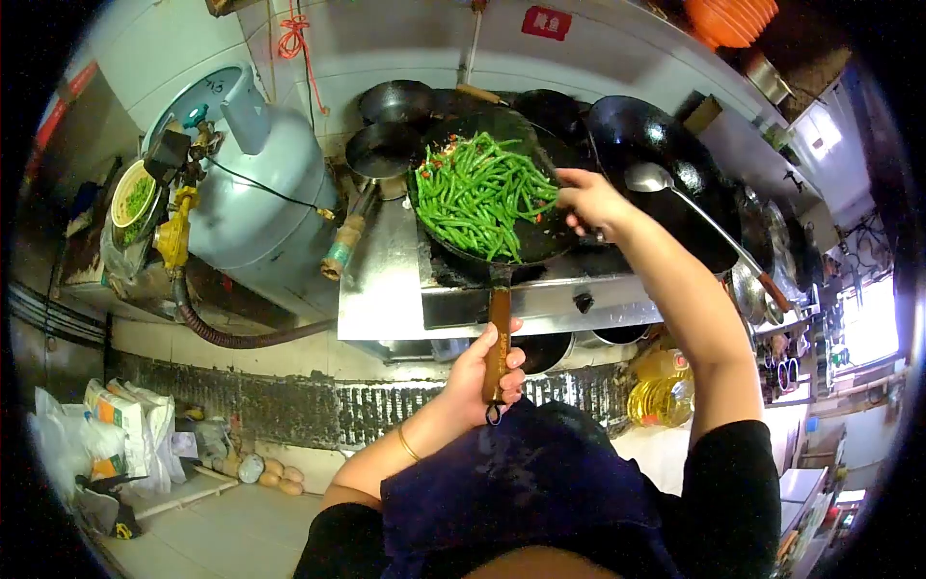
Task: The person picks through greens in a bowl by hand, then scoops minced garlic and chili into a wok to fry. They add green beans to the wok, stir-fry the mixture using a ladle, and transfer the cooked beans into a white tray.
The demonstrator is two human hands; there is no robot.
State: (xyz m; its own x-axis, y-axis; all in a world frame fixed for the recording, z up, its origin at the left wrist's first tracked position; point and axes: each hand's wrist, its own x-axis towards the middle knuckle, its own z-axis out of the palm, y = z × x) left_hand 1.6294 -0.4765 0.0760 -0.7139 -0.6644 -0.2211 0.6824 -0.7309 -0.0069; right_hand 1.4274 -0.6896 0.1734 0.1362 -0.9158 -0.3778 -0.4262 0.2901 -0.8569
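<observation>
Green beans (477, 193), mixed with bits of red chili, fill much of a dark wok (555, 241) on the stove. My left hand (475, 378) is wrapped around the wok's brown wooden handle (499, 333), which points toward me. Over the wok's right edge, my right hand (590, 205) is closed with its fingers curled, right beside the beans. Whatever it may hold is hidden.
A big wok (641, 135) stands at the right, with a metal ladle (648, 178) across it. Left are a small pan (378, 150) and a gas cylinder (260, 193). A yellow oil jug (661, 400) stands below, right of my body.
</observation>
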